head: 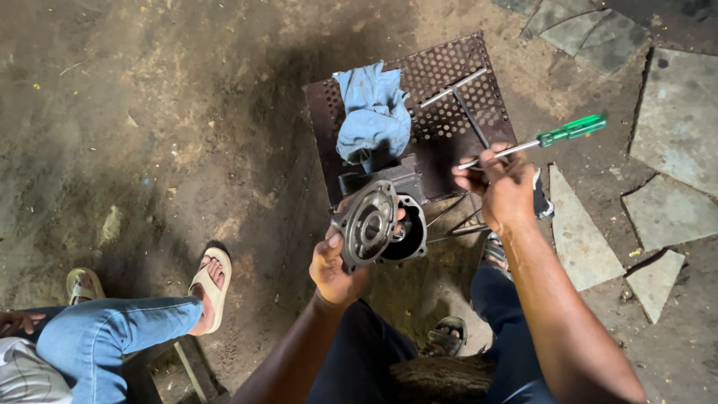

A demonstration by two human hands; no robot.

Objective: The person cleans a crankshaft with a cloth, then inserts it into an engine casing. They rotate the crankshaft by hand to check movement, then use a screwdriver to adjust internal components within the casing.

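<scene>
Holding the round grey cast-metal cover plate (366,224) in my left hand (334,263), I have my fingers closed around its lower edge, tilting it up so its inner face with the central bore turns toward me. It sits just in front of the dark metal housing with a round opening (407,228), apart from it along the top and perhaps touching at the bottom, so I judge the cover is already off the housing and the inside work is what is left. My right hand (505,187) is closed in a fist around the shaft of a green-handled screwdriver (572,129), whose handle points up and to the right, away from the parts; the tip is hidden behind my fingers, so I cannot tell whether it touches anything. The housing rests on a rusty perforated metal stand (449,75), which also carries a crumpled blue rag (372,112) and a steel T-handle wrench (460,93) lying flat. What lies inside the housing's opening is too dark to make out, and I see no loose screws or bolts anywhere. At the left edge a seated person's jeans leg and sandalled foot (212,280) rest on the dirt floor, well apart from my work; that person's hands are mostly cut off.
</scene>
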